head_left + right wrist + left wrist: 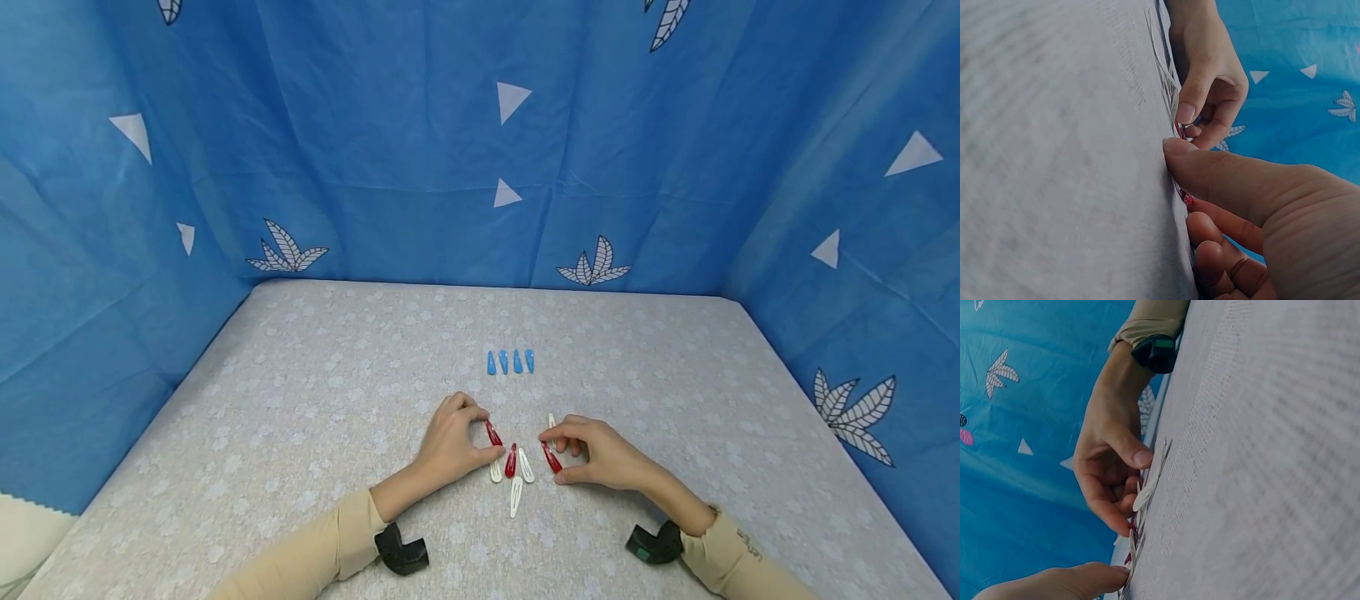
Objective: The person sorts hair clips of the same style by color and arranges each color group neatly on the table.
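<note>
In the head view my left hand [456,436] pinches a red snap hair clip [492,432] between thumb and fingers. My right hand [603,452] holds another red snap clip [551,458] the same way, its two ends at thumb and index finger. Between the hands lies a third red clip [511,462]. Beside it is a white clip [527,466], with one more white clip [516,497] just below. A white clip [496,472] shows under my left thumb, and the tip of another white clip [551,420] sticks out behind my right fingers.
Several blue snap clips [517,362] stand in a row farther back on the table [337,358], which has a pale floral cloth. Blue curtains [420,150] with white leaf and triangle prints close off the back and both sides.
</note>
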The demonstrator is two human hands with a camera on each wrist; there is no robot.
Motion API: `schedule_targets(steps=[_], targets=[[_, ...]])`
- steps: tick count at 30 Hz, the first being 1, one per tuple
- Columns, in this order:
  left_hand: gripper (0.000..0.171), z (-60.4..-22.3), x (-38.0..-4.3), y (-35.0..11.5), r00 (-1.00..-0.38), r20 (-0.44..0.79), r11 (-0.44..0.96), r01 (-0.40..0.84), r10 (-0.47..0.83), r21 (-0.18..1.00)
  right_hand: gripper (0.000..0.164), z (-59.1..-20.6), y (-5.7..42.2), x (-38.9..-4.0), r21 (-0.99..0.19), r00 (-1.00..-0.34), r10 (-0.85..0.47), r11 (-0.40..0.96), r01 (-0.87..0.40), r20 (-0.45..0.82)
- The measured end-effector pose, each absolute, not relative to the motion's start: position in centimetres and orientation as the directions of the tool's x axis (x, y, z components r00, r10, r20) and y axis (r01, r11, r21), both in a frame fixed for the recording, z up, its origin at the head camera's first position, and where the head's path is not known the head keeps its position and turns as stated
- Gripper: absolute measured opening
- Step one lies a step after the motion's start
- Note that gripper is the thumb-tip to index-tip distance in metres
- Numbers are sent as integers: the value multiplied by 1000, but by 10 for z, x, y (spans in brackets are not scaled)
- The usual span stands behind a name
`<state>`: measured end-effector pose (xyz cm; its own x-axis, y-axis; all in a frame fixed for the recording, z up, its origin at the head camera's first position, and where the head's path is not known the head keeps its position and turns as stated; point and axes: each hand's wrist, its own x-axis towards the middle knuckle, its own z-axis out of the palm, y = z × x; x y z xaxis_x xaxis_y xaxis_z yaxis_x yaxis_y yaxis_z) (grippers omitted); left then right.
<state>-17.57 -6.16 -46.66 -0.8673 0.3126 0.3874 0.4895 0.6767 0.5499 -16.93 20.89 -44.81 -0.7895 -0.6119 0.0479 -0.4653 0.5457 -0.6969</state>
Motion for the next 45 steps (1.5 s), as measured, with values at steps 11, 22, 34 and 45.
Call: schedule_targets(steps=[11,22,34,45], targets=[[45,-465,-176,-62,-870,387,661,486,306,571,48,-448,210,-169,-702,-792,-605,528,-478,86],[46,-451,-184,-69,-898,264,583,431,352,689,49,-434,208,-182,-729,-817,-554,492,-476,159],[48,-432,-221,-73,-893,213,556,417,396,719,51,-415,171,-224,-736,-859,-509,559,-383,60],[49,-440,-243,-72,-892,135,561,382,430,734,51,-425,150,-249,-748,-880,-474,593,-298,-25]])
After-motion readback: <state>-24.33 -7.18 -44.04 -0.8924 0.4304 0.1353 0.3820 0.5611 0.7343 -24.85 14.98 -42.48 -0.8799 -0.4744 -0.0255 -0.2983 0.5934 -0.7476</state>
